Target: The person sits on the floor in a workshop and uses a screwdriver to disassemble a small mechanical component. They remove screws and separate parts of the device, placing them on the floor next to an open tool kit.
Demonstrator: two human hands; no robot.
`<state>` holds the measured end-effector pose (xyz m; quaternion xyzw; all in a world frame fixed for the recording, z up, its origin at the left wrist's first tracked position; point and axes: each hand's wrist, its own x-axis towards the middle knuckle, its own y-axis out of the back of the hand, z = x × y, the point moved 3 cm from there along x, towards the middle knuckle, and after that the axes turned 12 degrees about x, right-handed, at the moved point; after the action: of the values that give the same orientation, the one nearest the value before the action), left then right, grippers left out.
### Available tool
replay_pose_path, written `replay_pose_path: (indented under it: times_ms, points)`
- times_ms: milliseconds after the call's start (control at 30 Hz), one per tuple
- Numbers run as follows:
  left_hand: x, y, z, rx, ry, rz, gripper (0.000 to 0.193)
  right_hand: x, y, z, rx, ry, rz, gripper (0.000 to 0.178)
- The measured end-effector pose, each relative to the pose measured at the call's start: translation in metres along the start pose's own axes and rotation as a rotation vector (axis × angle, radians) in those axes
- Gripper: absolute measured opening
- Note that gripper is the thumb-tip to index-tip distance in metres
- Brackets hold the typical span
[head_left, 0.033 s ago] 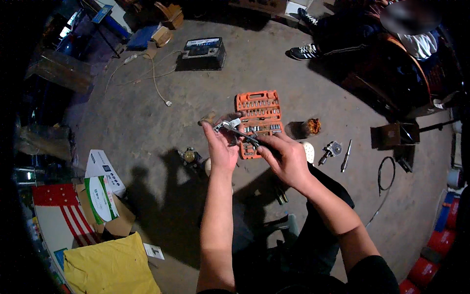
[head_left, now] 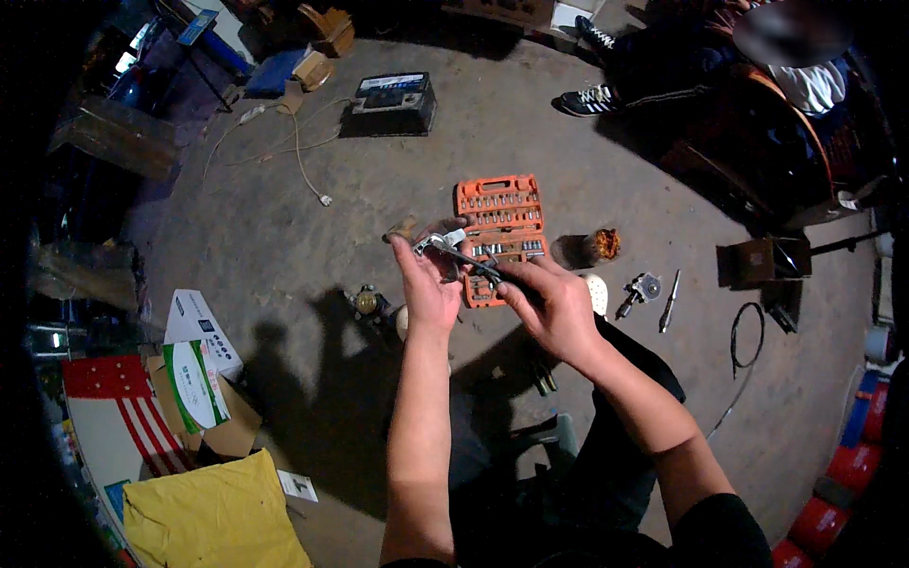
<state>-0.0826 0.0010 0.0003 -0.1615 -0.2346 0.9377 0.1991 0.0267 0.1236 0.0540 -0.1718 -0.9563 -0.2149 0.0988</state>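
Grey floor (head_left: 568,156) beneath an orange tool case (head_left: 539,210), black battery (head_left: 390,106), metal rod (head_left: 670,301) and looped cable (head_left: 734,343).

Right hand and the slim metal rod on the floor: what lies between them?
In the head view, a white perforated shoe, then a round-bodied metal part, lie between the right hand and the rod.

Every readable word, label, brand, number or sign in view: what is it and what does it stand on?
None clearly readable.
Black boxy battery: label too small.
White cardboard box: print too small.
Green-and-white package: lettering blurred.
White paper beside yellow sheet: too small.
Blue panel: blurred.
Red cylindrical containers: marks too small.
Held silver-and-black metal piece: no readable marking.
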Motion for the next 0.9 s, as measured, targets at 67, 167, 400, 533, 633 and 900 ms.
replay_pose_path:
  times_ms: [67,167,400,533,633,900]
  points:
    - [-0.001,0.001,0.002,0.006,-0.016,-0.018,0.076,-0.001,-0.002,-0.001,-0.001,-0.018,0.002,0.021]
    - [-0.001,0.006,0.002,-0.004,-0.022,-0.002,0.069,-0.001,-0.005,-0.004,0.003,-0.049,0.007,0.023]
    - [0.006,0.02,-0.012,-0.177,-0.009,0.151,0.039,-0.008,-0.004,0.011,-0.015,-0.033,0.045,0.028]
    - [0.002,0.013,-0.003,-0.231,-0.041,0.252,0.034,-0.005,-0.002,0.003,-0.091,-0.019,0.022,0.026]
    - [0.004,0.015,-0.003,-0.066,-0.074,0.127,0.041,-0.006,-0.003,0.004,-0.058,-0.046,0.012,0.028]
    - [0.005,0.009,-0.002,-0.035,-0.099,0.05,0.038,-0.007,-0.003,0.008,-0.055,-0.075,0.007,0.029]
